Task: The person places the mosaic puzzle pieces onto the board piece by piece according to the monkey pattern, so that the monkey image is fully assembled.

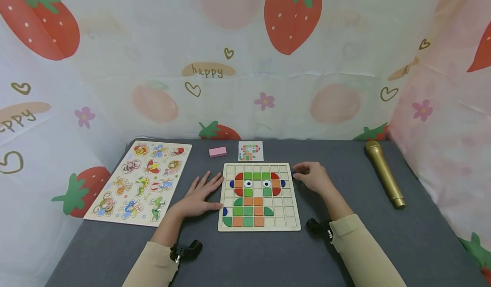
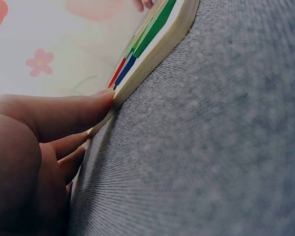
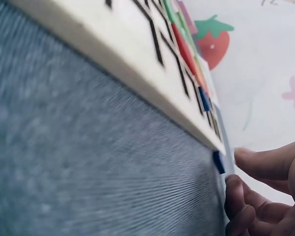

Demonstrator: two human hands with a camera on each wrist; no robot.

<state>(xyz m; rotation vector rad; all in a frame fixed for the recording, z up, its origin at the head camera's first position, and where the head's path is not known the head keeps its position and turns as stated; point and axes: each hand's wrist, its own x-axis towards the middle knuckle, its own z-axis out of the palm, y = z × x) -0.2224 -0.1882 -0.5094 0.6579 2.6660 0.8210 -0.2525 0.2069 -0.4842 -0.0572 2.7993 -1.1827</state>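
A square wooden grid board (image 1: 284, 224) lies on the table with coloured flat pieces forming a figure. Red, green, orange and blue shapes and two eye tiles (image 1: 248, 184) fill part of its cells. My left hand (image 1: 197, 199) rests spread at the board's left side, its thumb and fingertips touching the edge, as the left wrist view also shows. Beside the upper right edge, my right hand (image 1: 312, 177) pinches a small blue piece (image 3: 219, 162) at the fingertips of thumb and forefinger. Most of that piece is hidden in the head view.
Behind the board lie a pattern card (image 1: 251, 151) and a pink block (image 1: 218, 152). A board of insect pictures (image 1: 140, 185) lies at the left, close to the left forearm. A gold cylinder like a microphone (image 1: 385, 174) lies far right. Printed cloth hangs around the table.
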